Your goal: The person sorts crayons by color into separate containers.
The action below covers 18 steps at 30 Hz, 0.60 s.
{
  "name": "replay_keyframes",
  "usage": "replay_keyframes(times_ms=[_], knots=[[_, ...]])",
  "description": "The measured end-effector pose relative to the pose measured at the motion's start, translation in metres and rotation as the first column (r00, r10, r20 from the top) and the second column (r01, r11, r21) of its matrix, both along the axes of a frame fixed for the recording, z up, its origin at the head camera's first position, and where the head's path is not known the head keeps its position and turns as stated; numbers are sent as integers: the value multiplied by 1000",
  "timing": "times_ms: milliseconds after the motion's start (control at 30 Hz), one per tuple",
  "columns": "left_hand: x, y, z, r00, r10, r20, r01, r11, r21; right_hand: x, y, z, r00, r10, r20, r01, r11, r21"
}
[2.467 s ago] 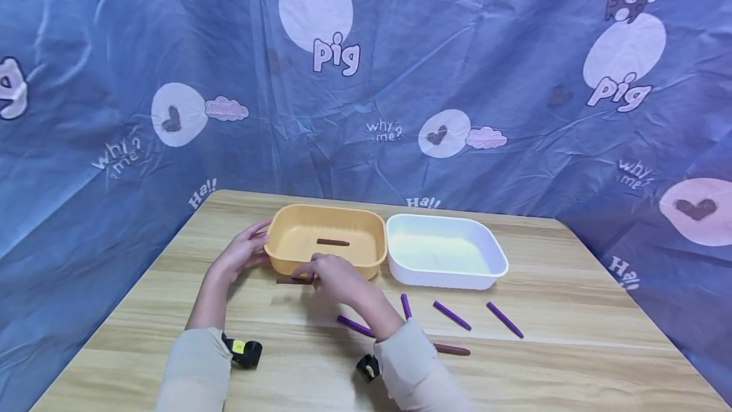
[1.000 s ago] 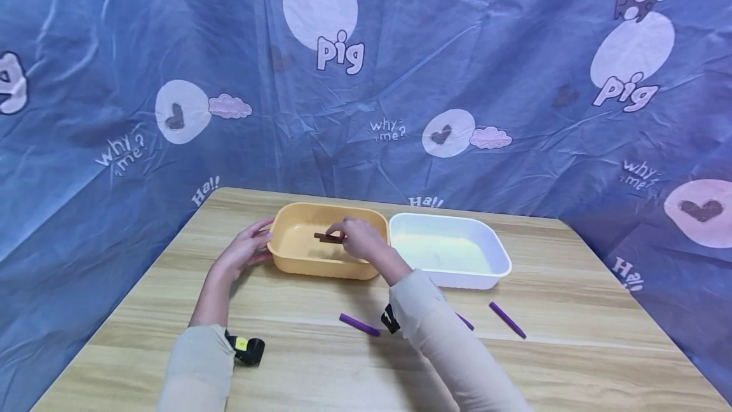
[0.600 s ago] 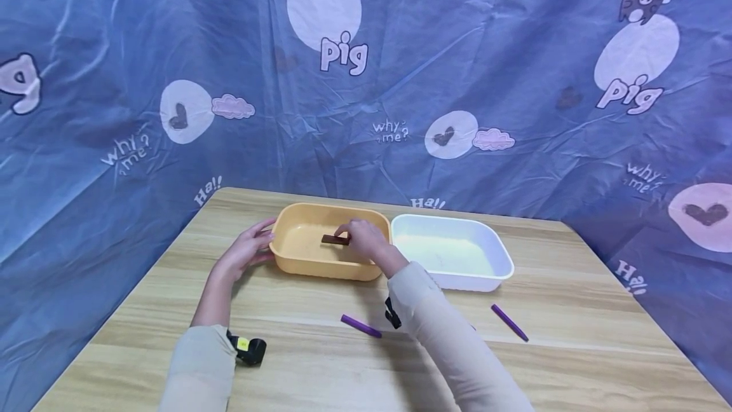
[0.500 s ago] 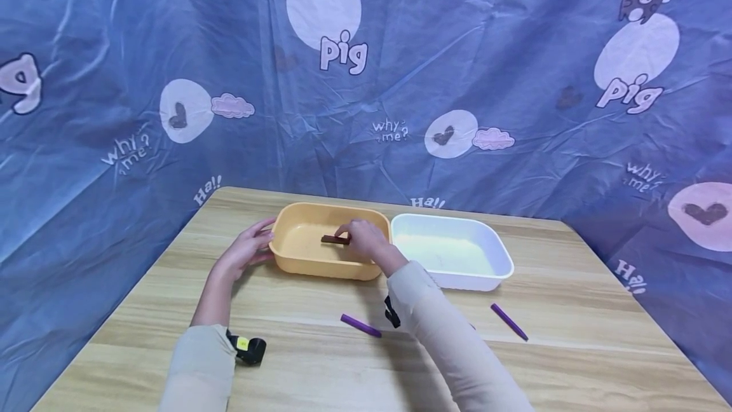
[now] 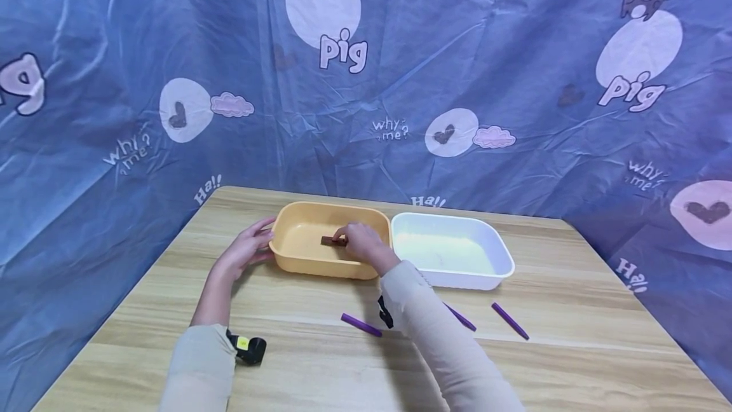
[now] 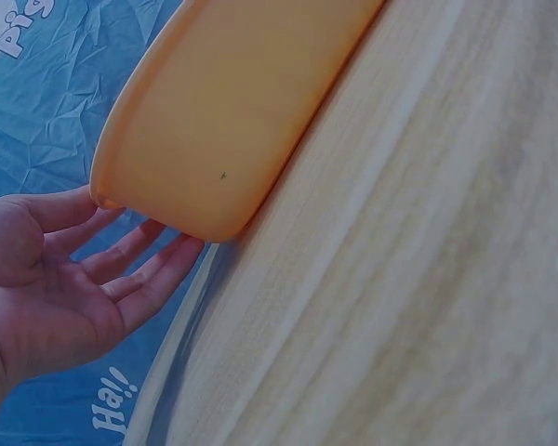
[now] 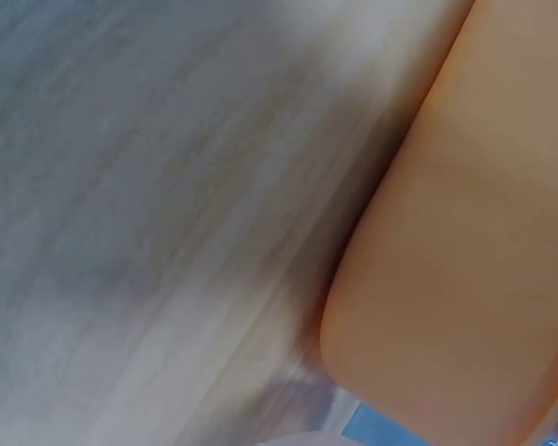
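Note:
My left hand [image 5: 244, 251] rests against the left end of the orange plastic bin [image 5: 326, 268]. In the left wrist view its fingers [image 6: 153, 283] reach out fairly straight, fingertips at the bin's end wall and rim. Inside the bin, my right hand [image 5: 364, 241] pinches a brown crayon-like stick [image 5: 330, 241] low near the floor. Another brown stick lies close alongside, and their right ends are hidden by the fingers. The right wrist view shows the bin's outer wall [image 7: 456, 251], with the fingers out of sight.
A white bin [image 5: 452, 280] stands against the orange one on its right. On the wooden table [image 5: 309, 348] lie purple sticks: one [image 5: 361, 325] left of the right sleeve, one [image 5: 460, 318] partly behind it, another [image 5: 510, 320] farther right. A patterned blue curtain [image 5: 257, 164] hangs behind.
My right hand has carried a brown stick from the table in front of the orange bin into it, beside the other. Lately it has shifted only slightly. The left hand stays at the bin.

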<state>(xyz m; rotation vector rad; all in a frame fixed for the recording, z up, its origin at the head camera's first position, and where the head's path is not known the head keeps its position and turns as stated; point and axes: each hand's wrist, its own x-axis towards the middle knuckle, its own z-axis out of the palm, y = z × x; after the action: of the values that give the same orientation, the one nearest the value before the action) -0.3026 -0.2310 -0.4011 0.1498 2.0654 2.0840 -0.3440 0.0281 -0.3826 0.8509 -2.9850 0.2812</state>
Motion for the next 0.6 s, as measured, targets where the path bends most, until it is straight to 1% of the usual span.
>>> replay_keyframes(times_ms=[167,267,467,600], knots=[[0,1,1,1000,-5,1,5,1000,0,0,-1,-2,1000,-26,-5,27,1000,17],[0,1,1,1000,-6,1,6,1000,0,1,0,-2,999,-30,-14,30,1000,6],[0,1,0,1000,-6,-5,6,1000,6,7,7,8,999,-3,-37,1,999,-49],[1,0,0,1000,-3,-5,3,1000,5,12,13,15,996,34,-79,-39,997,-59]])
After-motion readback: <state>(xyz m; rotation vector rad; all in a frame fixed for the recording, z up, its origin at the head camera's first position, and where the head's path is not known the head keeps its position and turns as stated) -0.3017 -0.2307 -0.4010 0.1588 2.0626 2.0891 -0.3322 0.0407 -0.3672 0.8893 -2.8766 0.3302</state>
